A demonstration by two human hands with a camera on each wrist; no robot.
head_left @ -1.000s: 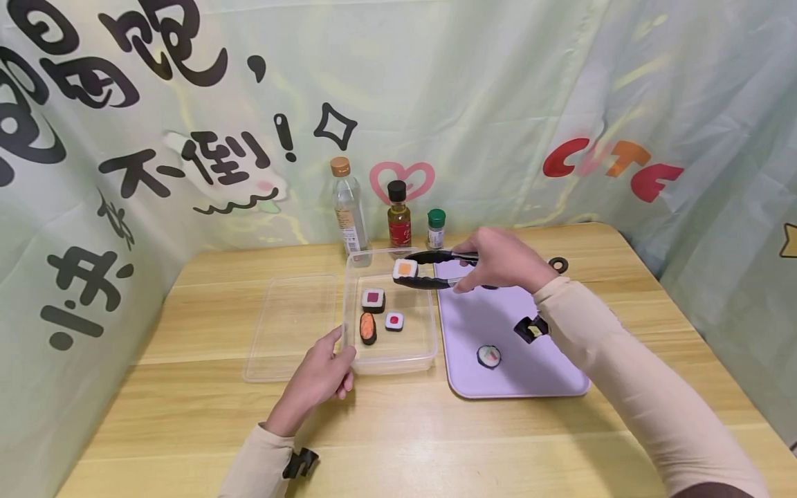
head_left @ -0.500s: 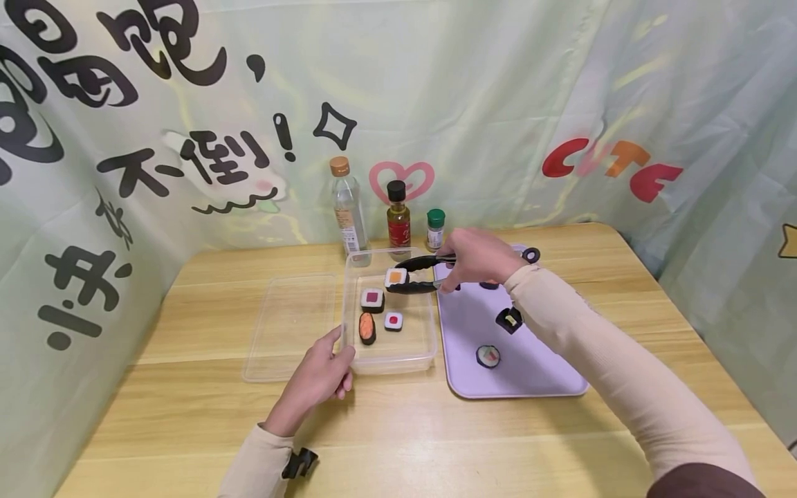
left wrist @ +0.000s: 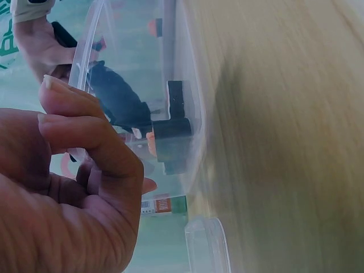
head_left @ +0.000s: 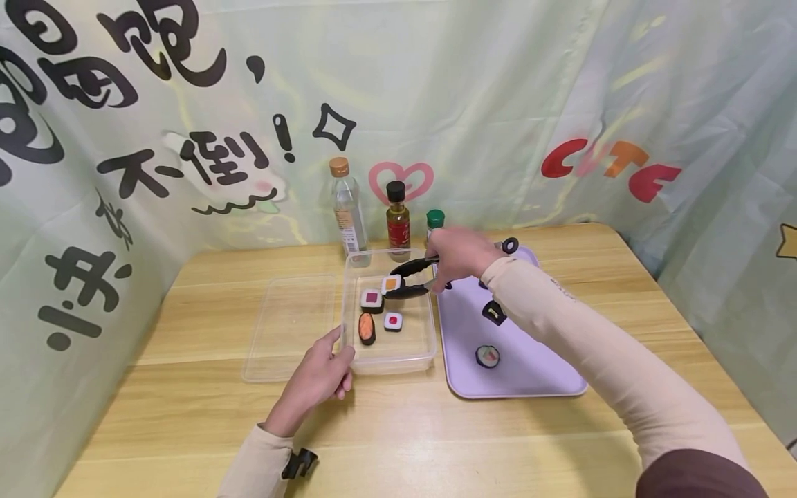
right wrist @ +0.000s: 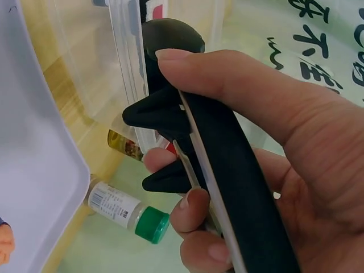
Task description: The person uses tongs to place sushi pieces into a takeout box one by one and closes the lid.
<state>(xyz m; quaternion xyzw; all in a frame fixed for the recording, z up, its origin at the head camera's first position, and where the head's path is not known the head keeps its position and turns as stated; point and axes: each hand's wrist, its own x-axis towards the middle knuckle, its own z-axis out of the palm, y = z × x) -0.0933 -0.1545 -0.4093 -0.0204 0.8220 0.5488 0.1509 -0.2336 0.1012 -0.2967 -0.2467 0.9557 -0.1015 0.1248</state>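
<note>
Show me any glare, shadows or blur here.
Head view: sheen on the table, soft shadow near the right sleeve; left wrist view: dim, faint shadow beside the clear box; right wrist view: small print on the jar too soft to read.

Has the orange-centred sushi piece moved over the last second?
Yes: in the head view, the orange-centred sushi piece has moved left and toward the person, closer to the stationary purple-centred piece.

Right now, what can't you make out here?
Head view: base of green-capped jar, behind the right hand.
Head view: part of purple tray, behind the right sleeve.
Head view: label print on clear bottle, too small.
Right wrist view: handle end of tongs, cut by bottom edge.
</note>
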